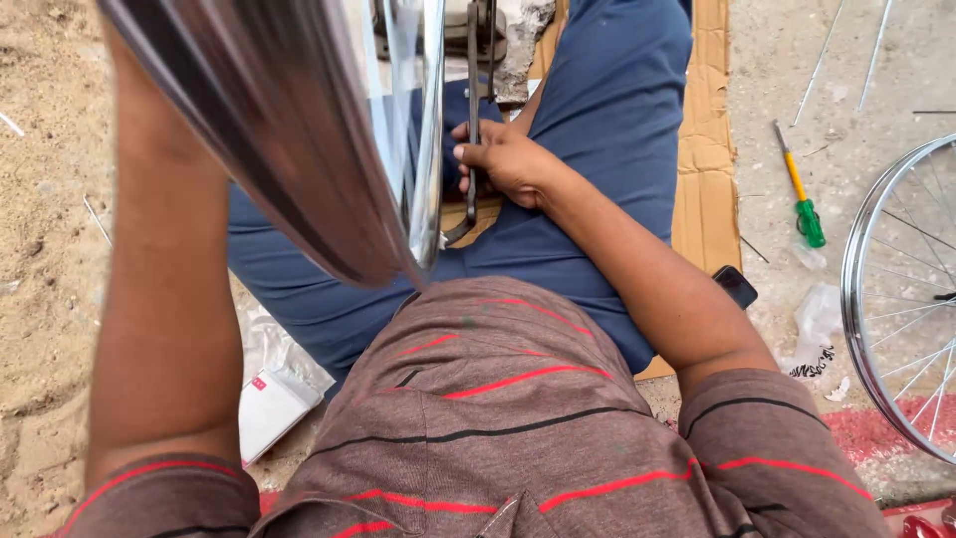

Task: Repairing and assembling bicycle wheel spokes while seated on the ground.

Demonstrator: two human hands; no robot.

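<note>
Up at the left, the left arm (164, 299) rose beside a blurred shiny chrome wheel rim (299, 130), its hand hidden, so its grip could not be told. Right of it, the right hand (503, 159) curled around a thin dark metal bar (472, 149) over the blue-trousered lap. Far right lay a yellow-and-green screwdriver (800, 204) and a spoked silver wheel (901, 299).

Yellow-and-green screwdriver (800, 204), brown red-striped shirt (498, 418)

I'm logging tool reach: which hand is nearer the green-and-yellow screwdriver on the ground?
Right. The right hand rests on the lap gripping a dark metal bar, nearer the screwdriver. The left hand is out of view, arm raised at far left.
</note>
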